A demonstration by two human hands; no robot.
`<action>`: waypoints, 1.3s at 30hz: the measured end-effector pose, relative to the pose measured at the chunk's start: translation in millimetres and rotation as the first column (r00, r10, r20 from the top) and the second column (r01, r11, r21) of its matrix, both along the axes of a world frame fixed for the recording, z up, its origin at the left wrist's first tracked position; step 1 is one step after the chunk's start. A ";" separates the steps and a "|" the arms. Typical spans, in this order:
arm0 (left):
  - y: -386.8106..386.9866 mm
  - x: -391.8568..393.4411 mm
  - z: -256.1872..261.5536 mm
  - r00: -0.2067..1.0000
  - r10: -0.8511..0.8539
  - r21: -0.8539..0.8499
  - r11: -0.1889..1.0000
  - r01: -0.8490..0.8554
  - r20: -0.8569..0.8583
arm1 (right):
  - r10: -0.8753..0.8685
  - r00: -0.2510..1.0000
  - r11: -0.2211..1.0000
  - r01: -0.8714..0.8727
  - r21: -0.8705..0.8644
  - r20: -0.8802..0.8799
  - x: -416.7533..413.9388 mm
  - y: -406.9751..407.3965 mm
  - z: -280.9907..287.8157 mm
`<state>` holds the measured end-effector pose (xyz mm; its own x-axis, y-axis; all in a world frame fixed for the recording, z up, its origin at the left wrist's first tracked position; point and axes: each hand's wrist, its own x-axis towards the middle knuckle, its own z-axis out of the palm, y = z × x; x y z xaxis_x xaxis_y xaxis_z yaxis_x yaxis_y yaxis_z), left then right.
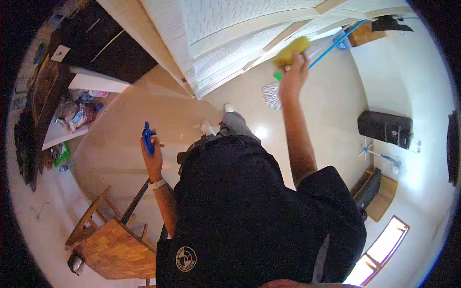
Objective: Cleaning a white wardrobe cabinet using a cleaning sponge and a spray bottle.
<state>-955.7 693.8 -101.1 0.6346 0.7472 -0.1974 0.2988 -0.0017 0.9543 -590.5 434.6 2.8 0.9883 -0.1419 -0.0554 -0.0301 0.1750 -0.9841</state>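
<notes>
My left hand [153, 165], with a pale band at its wrist, grips a blue spray bottle [148, 140] upright, out over the floor. Most of the bottle's body is hidden behind the fingers or too small to make out. Up at the right, my right hand [293, 81] presses or holds a yellow cloth or sponge [292, 50] by a white panelled door or partition [230, 27]; whether the two touch, I cannot tell. Behind that forearm a mop's white string head [271, 95] rests on the floor, and its blue handle [336, 44] slants up to the right.
At lower left stand a wooden table [115, 248] and a wooden chair [88, 217]. A dark counter [47, 86] holds a shelf of bagged goods [81, 117] beneath it. Along the right wall are a black cabinet [383, 129], a standing fan [396, 165] and a window [387, 241].
</notes>
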 end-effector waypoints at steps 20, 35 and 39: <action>-23.0 40.7 21.7 0.997 0.073 0.033 0.997 -0.074 0.029 | 0.554 0.832 0.828 -0.548 -0.122 0.029 -60.5 69.3 0.1; -37.4 44.7 25.8 0.994 0.060 0.153 0.987 -0.046 -0.089 | 0.601 0.467 0.796 -0.427 -0.429 0.649 -58.8 55.2 120.2; -30.0 40.5 21.7 0.996 0.078 0.148 0.986 -0.073 -0.033 | 0.330 0.533 0.933 -0.309 -0.184 0.779 -62.3 95.2 182.4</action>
<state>-915.3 663.8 -79.5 0.5695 0.8153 -0.1050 0.3397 -0.1171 0.9332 -652.9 529.8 185.3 0.6140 0.2018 0.7631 0.7054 0.2936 -0.6452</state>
